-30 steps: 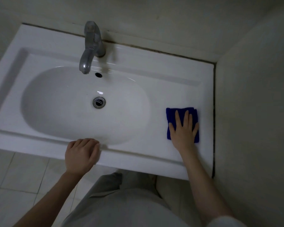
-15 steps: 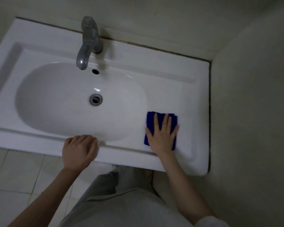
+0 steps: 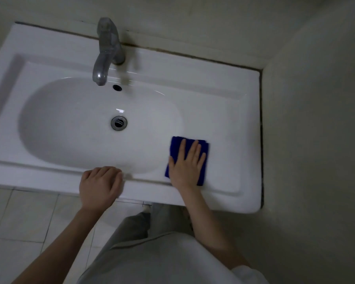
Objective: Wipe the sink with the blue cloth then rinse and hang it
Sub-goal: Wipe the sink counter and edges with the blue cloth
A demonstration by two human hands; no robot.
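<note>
Your right hand point(image 3: 188, 163) presses flat on the blue cloth point(image 3: 175, 144), fingers straight and slightly spread, near the sink point(image 3: 223, 111) rim's front-right corner. Your left hand point(image 3: 100, 186) rests on the front edge, fingers curled together.

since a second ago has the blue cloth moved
Yes. The blue cloth under the right hand has slid left across the sink deck, away from the wall-side edge, toward the drain, reaching the basin's rim.
</note>
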